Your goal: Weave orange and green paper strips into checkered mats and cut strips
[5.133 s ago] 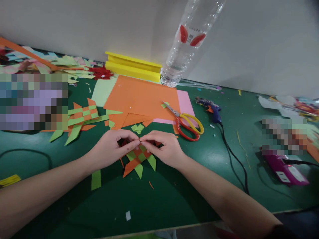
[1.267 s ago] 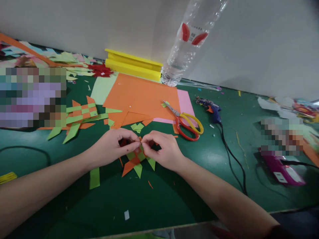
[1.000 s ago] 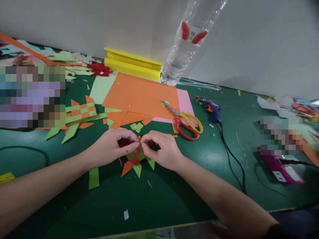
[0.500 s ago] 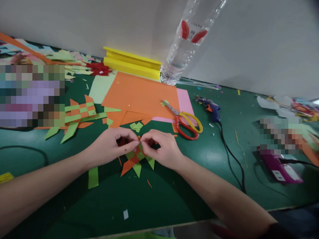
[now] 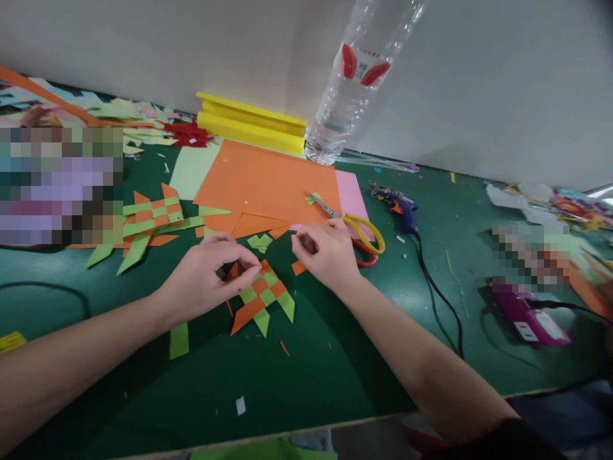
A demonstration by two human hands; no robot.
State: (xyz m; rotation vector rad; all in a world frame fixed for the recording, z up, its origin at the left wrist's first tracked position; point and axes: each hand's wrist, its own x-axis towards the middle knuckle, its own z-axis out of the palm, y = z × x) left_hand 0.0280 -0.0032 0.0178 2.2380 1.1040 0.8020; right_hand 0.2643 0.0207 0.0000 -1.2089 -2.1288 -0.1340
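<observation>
A small woven paper piece (image 5: 262,294) of orange and green strips lies on the green table (image 5: 306,370) in front of me. My left hand (image 5: 208,275) pinches its upper left corner with thumb and fingers closed. My right hand (image 5: 325,252) hovers just right of the piece, away from it, with its fingers curled; whether they hold anything is hidden. Red and yellow scissors (image 5: 361,236) lie right behind my right hand.
Orange sheets (image 5: 265,185), a pink sheet and yellow folded card (image 5: 251,124) lie behind, beside a clear plastic bottle (image 5: 352,83). Another woven piece (image 5: 151,220) lies at left. A glue gun (image 5: 402,207) with a black cord and a purple device (image 5: 524,316) are at right.
My right hand has let go of the woven piece and moved up and right toward the scissors. My left hand still holds the piece, now uncovered.
</observation>
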